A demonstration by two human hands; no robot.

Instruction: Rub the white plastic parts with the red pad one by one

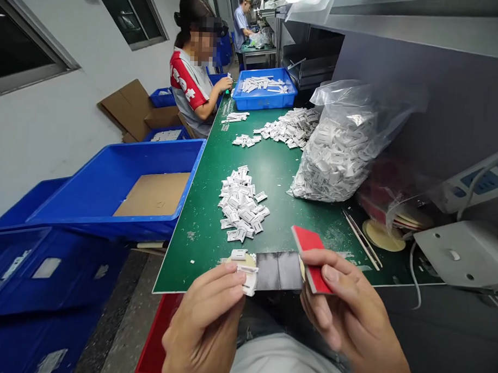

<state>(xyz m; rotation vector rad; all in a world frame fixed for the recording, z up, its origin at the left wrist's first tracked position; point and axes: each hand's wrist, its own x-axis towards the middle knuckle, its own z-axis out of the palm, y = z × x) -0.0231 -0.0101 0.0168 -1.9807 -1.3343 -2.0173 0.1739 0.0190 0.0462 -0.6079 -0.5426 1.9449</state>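
Between the thumb and fingers of my left hand (pixel 210 310) is a small white plastic part (pixel 250 279), held over the table's near edge. Another white part (pixel 239 254) lies just beyond it on a pale yellow disc, partly hidden by my fingers. My right hand (pixel 343 304) grips a flat red block (pixel 310 240) with a grey edge, tilted, a short way to the right of the white part. Dark grey plates (pixel 278 271) lie at the table edge between both hands. Ahead of them is a pile of white parts (pixel 242 205) on the green tabletop (pixel 207 217).
A clear bag (pixel 335 151) full of white parts stands at the right. Thin sticks (pixel 361 239) lie near a white power box (pixel 467 259). Blue bins (pixel 110 187) line the left side. Farther back, a co-worker (pixel 196 70) sits by a blue tray (pixel 266 104).
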